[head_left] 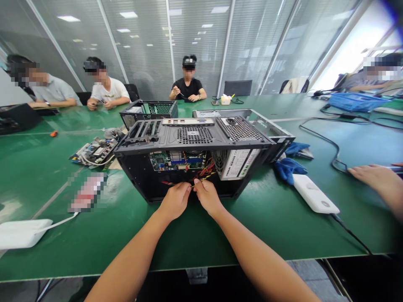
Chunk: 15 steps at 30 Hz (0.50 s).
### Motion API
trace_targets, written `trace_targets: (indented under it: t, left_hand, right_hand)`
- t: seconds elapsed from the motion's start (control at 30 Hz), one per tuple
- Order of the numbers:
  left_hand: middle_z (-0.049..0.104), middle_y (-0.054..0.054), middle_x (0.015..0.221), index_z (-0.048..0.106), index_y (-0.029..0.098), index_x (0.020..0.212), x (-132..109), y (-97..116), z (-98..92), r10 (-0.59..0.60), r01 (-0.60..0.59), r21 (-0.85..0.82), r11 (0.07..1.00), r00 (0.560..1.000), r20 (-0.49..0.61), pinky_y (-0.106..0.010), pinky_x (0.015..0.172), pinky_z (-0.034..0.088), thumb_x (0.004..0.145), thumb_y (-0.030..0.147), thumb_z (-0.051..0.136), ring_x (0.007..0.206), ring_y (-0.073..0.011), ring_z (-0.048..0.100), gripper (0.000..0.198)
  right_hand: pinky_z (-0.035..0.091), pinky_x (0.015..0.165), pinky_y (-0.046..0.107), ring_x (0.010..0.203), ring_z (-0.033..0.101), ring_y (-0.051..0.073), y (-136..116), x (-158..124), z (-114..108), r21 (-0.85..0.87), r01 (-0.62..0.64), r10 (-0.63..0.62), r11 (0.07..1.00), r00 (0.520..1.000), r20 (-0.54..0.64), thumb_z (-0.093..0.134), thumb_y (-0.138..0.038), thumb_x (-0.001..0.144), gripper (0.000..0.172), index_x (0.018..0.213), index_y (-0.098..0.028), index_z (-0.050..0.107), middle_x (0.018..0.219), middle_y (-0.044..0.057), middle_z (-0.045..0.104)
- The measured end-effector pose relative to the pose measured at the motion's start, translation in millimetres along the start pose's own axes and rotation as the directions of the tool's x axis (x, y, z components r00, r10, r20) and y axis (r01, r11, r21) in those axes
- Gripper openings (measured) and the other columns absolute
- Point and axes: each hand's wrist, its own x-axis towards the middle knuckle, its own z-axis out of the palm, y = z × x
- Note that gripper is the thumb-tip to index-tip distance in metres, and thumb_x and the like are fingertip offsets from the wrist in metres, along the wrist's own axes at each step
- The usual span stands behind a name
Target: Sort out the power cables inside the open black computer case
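A black computer case stands before me on the green table with its side open. Inside it are a green motherboard and a silver power supply with a label. Red and yellow cables run from the power supply to my hands. At the lower middle of the opening, my left hand pinches the cables with thumb and finger. Close beside it, my right hand pinches the same bundle. The fingertips nearly meet, and the exact wires between them are partly hidden.
Loose circuit boards lie left of the case, near a phone wired to a white power bank. Blue gloves and another white power bank are on the right. Another person's hand rests at the right edge. More cases stand behind.
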Motion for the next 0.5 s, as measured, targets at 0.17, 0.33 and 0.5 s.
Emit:
trace_targets:
  t: [0.17, 0.33, 0.5]
  left_hand:
    - [0.064, -0.007, 0.088, 0.06, 0.016, 0.101, -1.9, -6.2, -1.6, 0.046, -0.045, 0.153, 0.987, 0.999, 0.002, -0.03, 0.07, 0.051, 0.097, 0.026, 0.044, 0.076, -0.0177, 0.063, 0.02]
    - [0.068, -0.007, 0.087, 0.064, 0.017, 0.102, -4.6, -17.0, -2.2, 0.106, -0.105, 0.232, 0.967, 0.994, 0.01, -0.031, 0.071, 0.053, 0.092, 0.032, 0.055, 0.076, -0.0194, 0.066, 0.02]
    - [0.068, -0.007, 0.088, 0.065, 0.016, 0.1, -2.1, -12.7, -1.1, 0.048, -0.048, 0.088, 0.995, 0.999, 0.005, -0.03, 0.074, 0.052, 0.095, 0.026, 0.05, 0.079, -0.0187, 0.066, 0.018]
  right_hand:
    - [0.032, 0.048, 0.025, 0.043, 0.039, 0.011, -1.0, 0.3, 0.0, 0.029, -0.025, 0.026, 0.999, 0.999, -0.023, 0.045, -0.06, 0.087, 0.047, 0.062, -0.02, 0.053, 0.044, -0.006, 0.041]
    - [0.033, 0.048, 0.025, 0.043, 0.041, 0.011, 0.1, 0.4, -0.2, 0.022, -0.033, 0.034, 0.999, 0.999, -0.021, 0.045, -0.06, 0.087, 0.048, 0.062, -0.02, 0.053, 0.043, -0.005, 0.042]
    - [0.033, 0.048, 0.025, 0.043, 0.041, 0.012, 0.1, 0.2, -0.1, -0.004, -0.021, 0.021, 1.0, 1.0, -0.014, 0.044, -0.059, 0.087, 0.048, 0.062, -0.02, 0.053, 0.044, -0.005, 0.042]
